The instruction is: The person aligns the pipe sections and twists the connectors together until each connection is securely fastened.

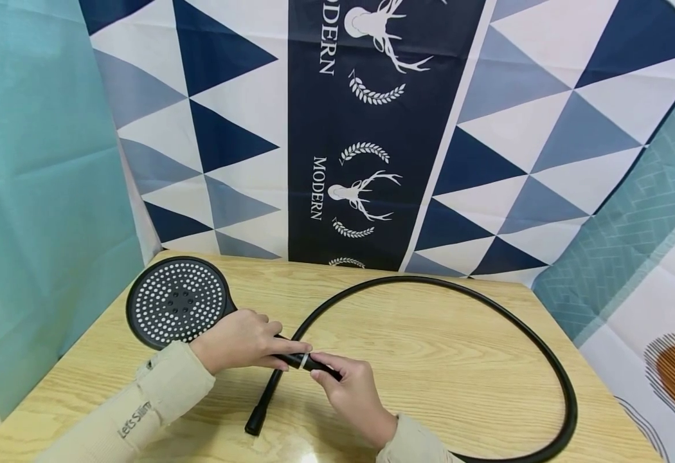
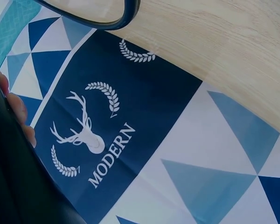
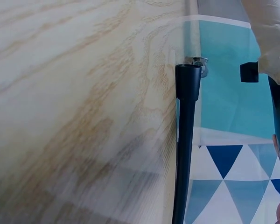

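So there's a big round black shower head (image 1: 178,302) at the left of the desk (image 1: 430,360), spray face with all its pale dots pointing up at the head cam. The left hand (image 1: 239,341) is wrapped round its handle (image 1: 285,360), index finger stretched along it toward the right. Right hand (image 1: 351,392) is pinching the black bit just past the silver ring (image 1: 304,361), thumb on the near side, fingers on the far side, so the two hands sit really close together, nearer the front of the desk. Can't tell where that black bit goes inside the right palm, it's covered. Then there's a black hose (image 1: 407,279) making a big loop over the far and right parts of the desk and coming round to the near edge by the right sleeve (image 1: 413,444). Its flared end (image 1: 255,421) lies loose on the near side, below the handle and well apart from the ring. Far side is a hanging cloth (image 1: 245,109) with blue, grey and white triangles plus a dark strip with deer heads and MODERN on it. Teal cloth (image 1: 42,161) hangs on the left.
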{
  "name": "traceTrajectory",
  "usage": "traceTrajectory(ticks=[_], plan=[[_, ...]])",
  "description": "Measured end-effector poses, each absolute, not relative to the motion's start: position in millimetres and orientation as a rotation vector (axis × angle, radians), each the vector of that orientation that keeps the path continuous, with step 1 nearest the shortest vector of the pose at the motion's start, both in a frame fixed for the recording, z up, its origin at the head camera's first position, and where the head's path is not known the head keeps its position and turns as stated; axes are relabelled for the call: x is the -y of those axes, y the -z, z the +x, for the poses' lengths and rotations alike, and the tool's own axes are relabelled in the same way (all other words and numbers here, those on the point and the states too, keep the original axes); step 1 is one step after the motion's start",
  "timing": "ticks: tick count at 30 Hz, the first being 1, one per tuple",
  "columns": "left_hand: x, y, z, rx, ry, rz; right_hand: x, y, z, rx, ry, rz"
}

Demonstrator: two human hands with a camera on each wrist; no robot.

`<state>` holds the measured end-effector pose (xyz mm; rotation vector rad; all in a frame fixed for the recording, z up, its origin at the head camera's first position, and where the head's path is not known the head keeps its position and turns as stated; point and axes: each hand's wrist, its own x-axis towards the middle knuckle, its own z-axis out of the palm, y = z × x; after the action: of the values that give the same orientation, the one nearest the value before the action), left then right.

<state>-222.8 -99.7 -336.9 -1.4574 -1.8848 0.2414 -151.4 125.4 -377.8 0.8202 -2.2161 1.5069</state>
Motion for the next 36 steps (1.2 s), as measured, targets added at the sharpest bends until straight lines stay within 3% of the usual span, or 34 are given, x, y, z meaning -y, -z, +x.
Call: traceTrajectory(ticks=[36], plan=[[101.5,335.5,-220.0,1.905,-0.244,-1.498,-125.8,371.0,-148.2,2.424,-1.655,0.703]])
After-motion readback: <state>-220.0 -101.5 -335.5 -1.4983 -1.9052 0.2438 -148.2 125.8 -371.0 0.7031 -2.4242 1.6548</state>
